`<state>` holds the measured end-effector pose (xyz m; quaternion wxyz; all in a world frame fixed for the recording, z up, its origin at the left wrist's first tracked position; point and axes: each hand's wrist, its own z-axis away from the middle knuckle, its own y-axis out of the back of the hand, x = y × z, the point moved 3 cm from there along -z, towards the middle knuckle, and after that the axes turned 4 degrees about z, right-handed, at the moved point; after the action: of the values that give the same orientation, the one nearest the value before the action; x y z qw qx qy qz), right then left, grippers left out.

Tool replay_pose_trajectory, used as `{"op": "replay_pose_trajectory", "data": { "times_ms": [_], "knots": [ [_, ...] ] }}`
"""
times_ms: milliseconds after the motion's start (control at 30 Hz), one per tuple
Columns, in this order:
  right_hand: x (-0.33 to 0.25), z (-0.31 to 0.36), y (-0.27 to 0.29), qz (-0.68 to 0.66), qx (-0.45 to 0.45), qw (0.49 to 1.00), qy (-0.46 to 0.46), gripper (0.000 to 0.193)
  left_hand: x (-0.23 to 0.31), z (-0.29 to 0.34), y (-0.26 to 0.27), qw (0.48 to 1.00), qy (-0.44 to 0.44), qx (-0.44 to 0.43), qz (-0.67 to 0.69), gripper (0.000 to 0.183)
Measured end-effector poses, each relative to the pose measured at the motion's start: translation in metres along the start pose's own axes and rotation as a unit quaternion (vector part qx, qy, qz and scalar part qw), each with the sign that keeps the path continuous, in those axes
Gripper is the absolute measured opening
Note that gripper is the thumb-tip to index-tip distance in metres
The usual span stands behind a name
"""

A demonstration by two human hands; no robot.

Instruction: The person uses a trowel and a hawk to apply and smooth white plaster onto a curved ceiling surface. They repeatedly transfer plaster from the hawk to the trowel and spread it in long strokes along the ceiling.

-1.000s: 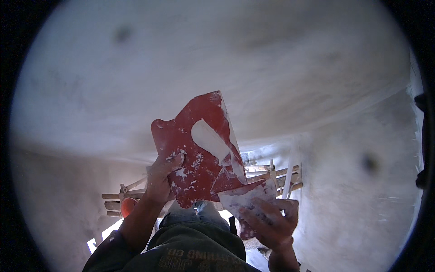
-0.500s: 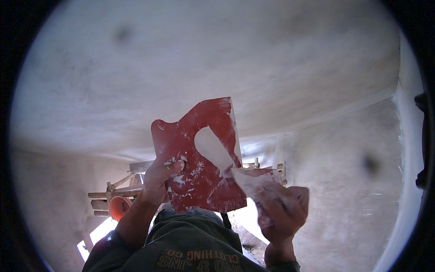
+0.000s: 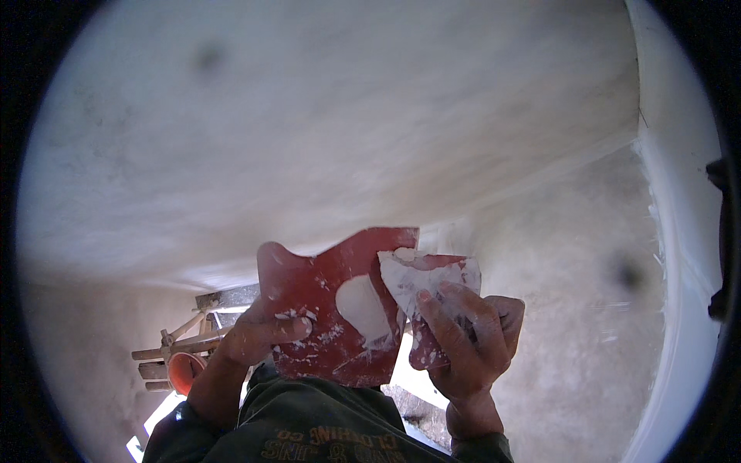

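A large red plaster board point(image 3: 309, 285) with a curved edge is gripped along its left side by my left hand point(image 3: 262, 336), thumb on top. White smears dot its face, and a smooth mound of white plaster point(image 3: 363, 309) lies near its right side. My right hand point(image 3: 471, 332) is closed on a smaller red spreader point(image 3: 428, 356), with fingers spread across its face. Wet white plaster coats much of that spreader. Its upper left corner overlaps the board's right edge; whether they touch I cannot tell.
A pale plastered surface point(image 3: 347, 116) fills the space beyond, meeting a grey wall point(image 3: 571, 309) at right. To the lower left stand wooden scaffold poles point(image 3: 181, 347) and an orange bucket point(image 3: 185, 372). A white strip point(image 3: 660, 255) runs down the far right.
The board has come lower and nearer my body. The spreader has risen relative to it, from beside the mound to the board's upper right edge. The view has shifted slightly.
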<state>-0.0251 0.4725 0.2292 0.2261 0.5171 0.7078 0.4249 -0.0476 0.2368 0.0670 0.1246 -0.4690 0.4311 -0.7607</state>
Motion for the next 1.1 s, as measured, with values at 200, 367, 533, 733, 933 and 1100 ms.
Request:
{"op": "replay_pose_trajectory", "data": {
  "times_ms": [200, 367, 533, 733, 933, 1100],
  "knots": [
    [0.045, -0.016, -0.022, -0.056, 0.181, 0.981, -0.053, 0.036, -0.012, -0.007, 0.022, 0.998, 0.0, 0.058, 0.009, 0.074],
    [0.106, 0.004, -0.041, -0.229, 0.339, 0.865, -0.291, 0.017, -0.017, 0.034, 0.061, 0.889, -0.061, 0.448, -0.076, 0.038],
    [0.131, 0.057, -0.078, -0.665, 0.339, 0.548, -0.377, 0.033, 0.018, 0.066, 0.084, 0.897, -0.187, 0.4, 0.029, 0.047],
    [0.114, 0.122, -0.097, -0.675, 0.354, 0.442, -0.473, 0.032, 0.023, 0.085, 0.118, 0.899, -0.168, 0.405, 0.0, 0.035],
    [0.094, 0.127, -0.065, -0.434, 0.444, 0.671, -0.404, 0.043, -0.012, 0.06, 0.155, 0.911, -0.128, 0.393, -0.005, 0.036],
    [0.072, 0.071, -0.015, -0.157, 0.367, 0.881, -0.253, 0.026, -0.027, 0.051, 0.157, 0.958, -0.111, 0.245, 0.1, 0.049]
  ]
}}
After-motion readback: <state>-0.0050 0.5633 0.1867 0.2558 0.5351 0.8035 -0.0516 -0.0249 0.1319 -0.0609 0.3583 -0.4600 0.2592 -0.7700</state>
